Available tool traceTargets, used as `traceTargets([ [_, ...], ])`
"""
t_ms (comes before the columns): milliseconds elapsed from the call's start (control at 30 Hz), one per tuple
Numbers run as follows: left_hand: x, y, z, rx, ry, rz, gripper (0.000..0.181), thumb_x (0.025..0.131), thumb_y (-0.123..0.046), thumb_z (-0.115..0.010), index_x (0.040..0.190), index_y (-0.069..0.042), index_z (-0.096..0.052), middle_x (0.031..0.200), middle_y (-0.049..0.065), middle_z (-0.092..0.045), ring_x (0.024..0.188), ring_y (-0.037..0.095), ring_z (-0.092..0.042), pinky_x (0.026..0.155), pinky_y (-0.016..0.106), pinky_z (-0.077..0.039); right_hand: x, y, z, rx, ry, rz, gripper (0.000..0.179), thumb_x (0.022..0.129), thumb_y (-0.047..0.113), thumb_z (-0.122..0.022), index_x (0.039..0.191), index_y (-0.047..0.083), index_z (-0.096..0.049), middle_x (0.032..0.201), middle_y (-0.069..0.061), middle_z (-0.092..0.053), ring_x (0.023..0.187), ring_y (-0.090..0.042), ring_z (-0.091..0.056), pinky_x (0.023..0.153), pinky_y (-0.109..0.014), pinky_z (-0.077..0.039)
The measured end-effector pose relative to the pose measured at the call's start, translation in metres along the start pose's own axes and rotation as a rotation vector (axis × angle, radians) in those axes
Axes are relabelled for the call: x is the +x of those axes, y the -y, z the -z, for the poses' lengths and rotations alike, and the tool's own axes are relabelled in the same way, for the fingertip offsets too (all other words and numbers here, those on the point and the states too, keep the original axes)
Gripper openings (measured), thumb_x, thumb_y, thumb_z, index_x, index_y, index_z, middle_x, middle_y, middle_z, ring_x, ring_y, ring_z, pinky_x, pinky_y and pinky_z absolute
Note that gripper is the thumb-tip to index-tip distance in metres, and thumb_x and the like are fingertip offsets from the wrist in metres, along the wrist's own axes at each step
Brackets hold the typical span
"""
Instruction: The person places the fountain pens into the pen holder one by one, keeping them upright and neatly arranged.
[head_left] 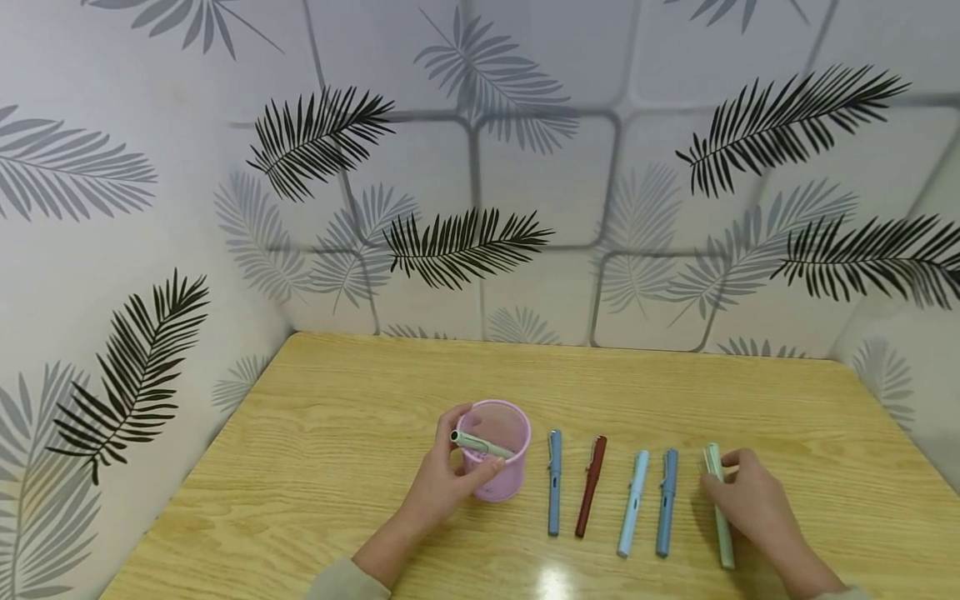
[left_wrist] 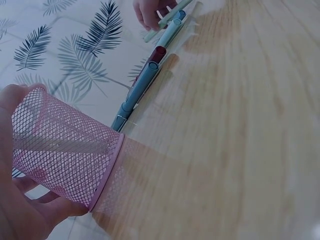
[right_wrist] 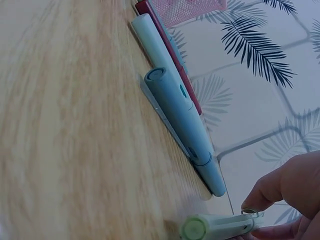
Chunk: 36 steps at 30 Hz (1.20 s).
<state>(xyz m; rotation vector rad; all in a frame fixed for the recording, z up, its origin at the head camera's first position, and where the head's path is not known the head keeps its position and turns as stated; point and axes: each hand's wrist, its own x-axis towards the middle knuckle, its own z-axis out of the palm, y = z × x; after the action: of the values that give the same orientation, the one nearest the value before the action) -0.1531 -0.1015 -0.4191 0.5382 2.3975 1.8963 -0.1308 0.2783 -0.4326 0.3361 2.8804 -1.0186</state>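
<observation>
My left hand grips a pink mesh pen holder round its side, fingers behind and thumb in front near the rim. Inside leans a pale green pen, its end resting at the rim; through the mesh the pen shows blurred. At the right, my right hand pinches another light green pen near its clip end. In the right wrist view, thumb and finger meet at that pen's clip. Whether this pen touches the table, I cannot tell.
Between the hands lie a blue pen, a dark red pen, a light blue pen and a second blue pen, roughly side by side. The wooden table meets a leaf-patterned wall at the back.
</observation>
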Motion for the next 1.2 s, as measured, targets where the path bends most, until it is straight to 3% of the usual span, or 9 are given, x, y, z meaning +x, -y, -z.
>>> traceTargets([
  [333,0.0,0.0,0.0,-0.005,0.0,0.0,0.072,0.084,-0.019,-0.07,0.141,-0.014,-0.026,0.133,0.02,-0.042,0.115,0.033,-0.045,0.086,0.046,-0.046,-0.005,0.006,-0.002,0.074,-0.089,0.0,0.047,0.088,0.021,-0.052,0.121,-0.01,-0.039,0.093,-0.023,-0.056,0.073,-0.025,-0.055,0.054,-0.031,-0.046],
  [600,0.0,0.001,0.0,0.017,0.002,0.001,0.072,0.084,-0.02,-0.07,0.141,-0.014,-0.027,0.133,0.021,-0.043,0.115,0.033,-0.045,0.086,0.047,-0.046,-0.009,0.014,-0.004,0.155,-0.105,-0.021,0.049,0.089,0.021,-0.05,0.125,-0.009,-0.036,0.097,-0.023,-0.053,0.071,-0.022,-0.056,0.051,-0.031,-0.052],
  [1200,0.001,0.001,0.0,0.0,0.012,0.012,0.071,0.084,-0.019,-0.07,0.141,-0.017,-0.028,0.133,0.013,-0.043,0.116,0.031,-0.045,0.087,0.047,-0.046,-0.021,0.038,-0.005,0.271,-0.186,0.068,0.046,0.092,0.023,-0.051,0.128,-0.003,-0.04,0.099,-0.019,-0.056,0.069,-0.016,-0.058,0.052,-0.031,-0.053],
])
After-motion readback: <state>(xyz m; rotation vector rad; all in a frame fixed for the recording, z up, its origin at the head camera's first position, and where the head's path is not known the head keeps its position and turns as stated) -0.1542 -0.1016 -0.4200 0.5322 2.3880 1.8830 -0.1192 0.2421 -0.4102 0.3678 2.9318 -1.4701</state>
